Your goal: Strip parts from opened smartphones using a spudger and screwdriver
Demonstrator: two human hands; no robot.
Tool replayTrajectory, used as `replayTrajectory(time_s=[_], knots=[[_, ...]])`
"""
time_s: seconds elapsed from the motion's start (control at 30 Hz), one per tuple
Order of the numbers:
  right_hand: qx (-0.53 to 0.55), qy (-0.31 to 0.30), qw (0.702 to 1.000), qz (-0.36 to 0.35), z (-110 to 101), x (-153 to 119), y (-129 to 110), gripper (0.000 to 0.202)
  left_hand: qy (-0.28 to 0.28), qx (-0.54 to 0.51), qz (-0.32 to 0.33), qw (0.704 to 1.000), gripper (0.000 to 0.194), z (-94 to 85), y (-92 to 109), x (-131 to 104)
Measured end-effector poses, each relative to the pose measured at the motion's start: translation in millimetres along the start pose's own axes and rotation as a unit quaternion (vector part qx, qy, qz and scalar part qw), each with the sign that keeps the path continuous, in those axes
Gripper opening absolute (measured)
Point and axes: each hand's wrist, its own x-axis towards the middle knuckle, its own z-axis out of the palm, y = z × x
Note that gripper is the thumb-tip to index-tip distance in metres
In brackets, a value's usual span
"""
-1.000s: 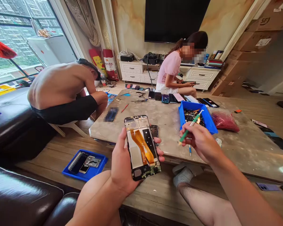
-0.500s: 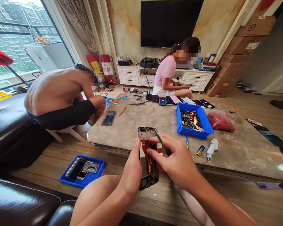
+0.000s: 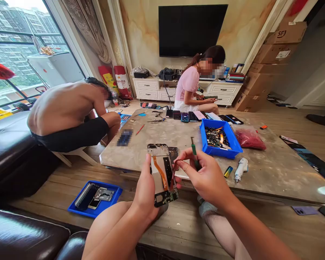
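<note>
My left hand (image 3: 144, 193) grips an opened phone (image 3: 157, 178) by its sides, tilted above my lap in front of the table edge. Its inside faces me, with an orange flex cable (image 3: 160, 169) running lengthwise and a small circuit board at the near end. Behind its right side shows another dark phone part (image 3: 173, 153). My right hand (image 3: 207, 175) pinches the upper end of a dark red flex cable (image 3: 174, 172), whose lower end reaches the phone's near end. A green-handled tool (image 3: 194, 155) with a thin metal tip sits in that same hand, pointing up.
On the table (image 3: 141, 159) are a blue bin (image 3: 222, 151) of small parts, a red bag (image 3: 250, 139), a white electric screwdriver (image 3: 241, 169), a battery (image 3: 228, 171) and several phones. A blue tray (image 3: 78, 209) lies on the floor. Two people sit beyond, left (image 3: 67, 104) and far side (image 3: 188, 86).
My right hand has moved right and pulled the dark red flex cable up from the phone. The tool has swung upright. The phone has shifted left and turned more toward me.
</note>
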Motion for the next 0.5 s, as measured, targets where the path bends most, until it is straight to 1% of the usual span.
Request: replayTrajectory(time_s=[0.1, 0.17, 0.23, 0.3, 0.4, 0.5], knots=[[-0.040, 0.048, 0.997, -0.044, -4.5, -0.6, -3.2, 0.016, 0.036, 0.007, 0.027, 0.999, 0.055, 1.0, 7.0, 1.2], [-0.032, 0.080, 0.994, -0.067, -9.7, -1.1, -6.7, 0.014, 0.065, 0.030, 0.058, 0.996, 0.054, -0.1, 9.0, 3.6], [-0.008, 0.129, 0.988, -0.083, -19.5, 0.9, -8.8, 0.015, 0.095, 0.052, 0.074, 0.991, 0.054, -1.9, 9.6, 6.5], [0.001, 0.188, 0.979, -0.079, -35.3, 8.4, -5.2, 0.020, 0.105, 0.056, 0.073, 0.990, 0.053, -3.0, 9.6, 8.7], [-0.008, 0.279, 0.960, -0.036, -68.1, 32.6, 17.0, 0.031, 0.084, 0.051, 0.056, 0.994, 0.052, -1.9, 9.6, 8.8], [-0.035, 0.367, 0.929, 0.023, -102.6, 63.5, 52.8, 0.028, 0.055, 0.042, 0.030, 0.997, 0.054, 2.3, 9.8, 5.9]])
